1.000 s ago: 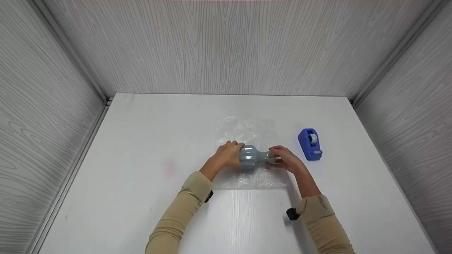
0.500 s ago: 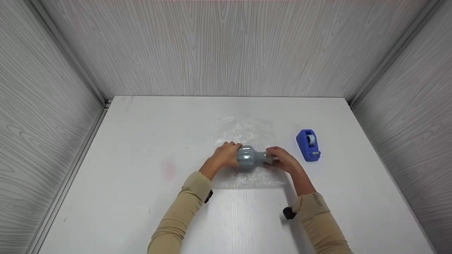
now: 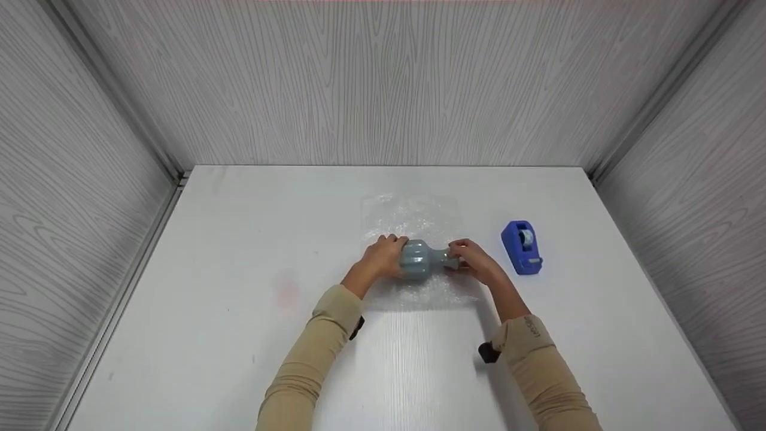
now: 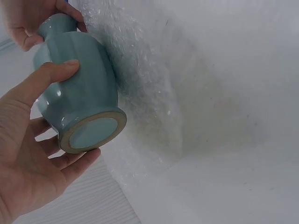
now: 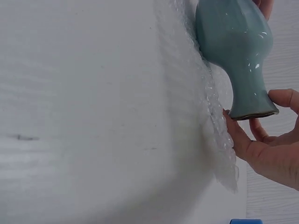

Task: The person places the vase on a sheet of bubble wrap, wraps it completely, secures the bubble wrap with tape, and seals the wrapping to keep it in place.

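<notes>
A glazed blue-green vase (image 3: 416,260) lies on its side over a sheet of bubble wrap (image 3: 413,215), its neck pointing right. My left hand (image 3: 383,257) grips the wide body near the base; in the left wrist view the thumb lies along one side of the vase (image 4: 84,79) and the fingers reach round the other, with the unglazed foot ring showing. At the flared mouth, my right hand (image 3: 477,263) holds the rim between thumb and fingers, as the right wrist view shows beside the vase's neck (image 5: 250,88). The bubble wrap (image 5: 212,107) runs close alongside the vase.
To the right of the bubble wrap stands a blue tape dispenser (image 3: 522,248) with a roll of clear tape. The white table (image 3: 239,239) has a faint pink stain on its left half. Pale wood-grain panels (image 3: 383,84) enclose the back and both sides.
Both hands and the vase have shifted slightly left and away from me in the head view. The bubble wrap's near edge sits a little farther back. Both grips stay the same.
</notes>
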Tool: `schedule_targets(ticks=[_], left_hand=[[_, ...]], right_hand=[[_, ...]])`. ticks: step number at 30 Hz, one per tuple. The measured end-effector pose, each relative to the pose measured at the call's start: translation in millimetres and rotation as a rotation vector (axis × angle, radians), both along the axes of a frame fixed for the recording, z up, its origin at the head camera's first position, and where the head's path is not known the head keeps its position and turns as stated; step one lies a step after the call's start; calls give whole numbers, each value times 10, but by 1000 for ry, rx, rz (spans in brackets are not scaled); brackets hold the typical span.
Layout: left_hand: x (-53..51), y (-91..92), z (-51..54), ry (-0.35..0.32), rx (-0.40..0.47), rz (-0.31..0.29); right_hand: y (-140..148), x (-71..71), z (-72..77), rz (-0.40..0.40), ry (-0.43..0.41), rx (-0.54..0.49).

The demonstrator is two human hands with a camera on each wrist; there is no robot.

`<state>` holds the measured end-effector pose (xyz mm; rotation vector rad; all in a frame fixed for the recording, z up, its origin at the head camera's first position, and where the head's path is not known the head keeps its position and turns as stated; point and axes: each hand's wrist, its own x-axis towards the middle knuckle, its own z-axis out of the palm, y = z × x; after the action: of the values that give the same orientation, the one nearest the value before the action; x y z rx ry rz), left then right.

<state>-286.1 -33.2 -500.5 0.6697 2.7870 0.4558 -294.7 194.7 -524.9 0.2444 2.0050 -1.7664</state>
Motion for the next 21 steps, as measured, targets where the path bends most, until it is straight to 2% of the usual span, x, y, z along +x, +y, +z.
schedule_targets(ticks=[2,5,8,10,11,13,16,18,21], left_hand=[[4,4,-6,9,-3,-6],[13,9,-7,24,-12,-11],[29,21,-12,36,-23,-8],[44,30,-17,39,-27,-4],[52,34,-20,43,-30,-3],[67,43,-27,53,-37,-1],[87,53,-31,75,-54,2],[94,58,-30,91,-63,4],[97,63,-24,99,-71,5]], right_hand=[[-12,56,24,38,114,137],[-49,160,43,32,380,351],[-90,289,47,-15,681,481],[-108,381,40,6,846,527],[-114,429,37,49,904,543],[-122,521,26,195,966,578],[-141,637,-8,470,963,664],[-158,695,-40,624,965,742],[-188,750,-97,763,1023,858]])
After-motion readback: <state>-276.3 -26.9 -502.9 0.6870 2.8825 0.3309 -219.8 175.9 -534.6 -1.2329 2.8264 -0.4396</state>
